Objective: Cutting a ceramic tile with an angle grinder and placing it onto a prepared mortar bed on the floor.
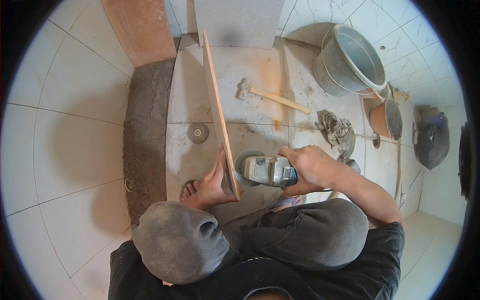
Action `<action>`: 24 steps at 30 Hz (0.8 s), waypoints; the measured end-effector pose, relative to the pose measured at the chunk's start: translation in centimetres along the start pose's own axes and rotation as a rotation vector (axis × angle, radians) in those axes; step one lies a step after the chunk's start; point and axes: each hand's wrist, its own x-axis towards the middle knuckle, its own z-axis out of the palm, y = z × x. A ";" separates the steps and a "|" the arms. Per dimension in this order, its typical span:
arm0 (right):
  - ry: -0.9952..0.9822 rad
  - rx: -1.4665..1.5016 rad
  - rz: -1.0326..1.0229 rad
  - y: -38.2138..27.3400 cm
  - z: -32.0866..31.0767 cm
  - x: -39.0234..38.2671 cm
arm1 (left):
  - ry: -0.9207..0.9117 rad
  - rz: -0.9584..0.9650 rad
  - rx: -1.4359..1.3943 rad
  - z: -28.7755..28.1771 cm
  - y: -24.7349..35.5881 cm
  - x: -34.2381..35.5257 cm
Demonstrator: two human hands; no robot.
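My left hand (216, 181) is closed around the lower end of a tile (219, 110) that stands on edge, its thin reddish rim turned up toward me. In my right hand (311, 167) is an angle grinder (267, 171), gripped by its body. The grinder's round disc (241, 161) is just right of the tile's lower part; whether it touches the tile I cannot tell. A round grinding disc (198, 133) lies on the floor left of the tile. Beyond the grinder rests a hammer (277, 99) with a wooden handle.
A grey bucket (330, 67) stands at the far right, near an orange pot (380, 120) and a crumpled dirty rag (336, 129). A black bag (433, 142) sits farther right. Large tiles (237, 22) lean at the back. A rough cement strip (146, 130) runs along the left.
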 end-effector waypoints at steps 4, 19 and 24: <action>-0.020 -0.007 0.010 -0.1 -0.2 0.3 | -0.044 -0.086 -0.030 -0.6 1.2 0.2; 0.058 0.057 0.044 0.9 -0.3 0.5 | 0.054 0.078 0.024 0.0 0.1 -0.1; 0.039 0.033 -0.043 0.8 0.1 0.5 | 0.045 0.101 0.047 -0.1 0.2 0.1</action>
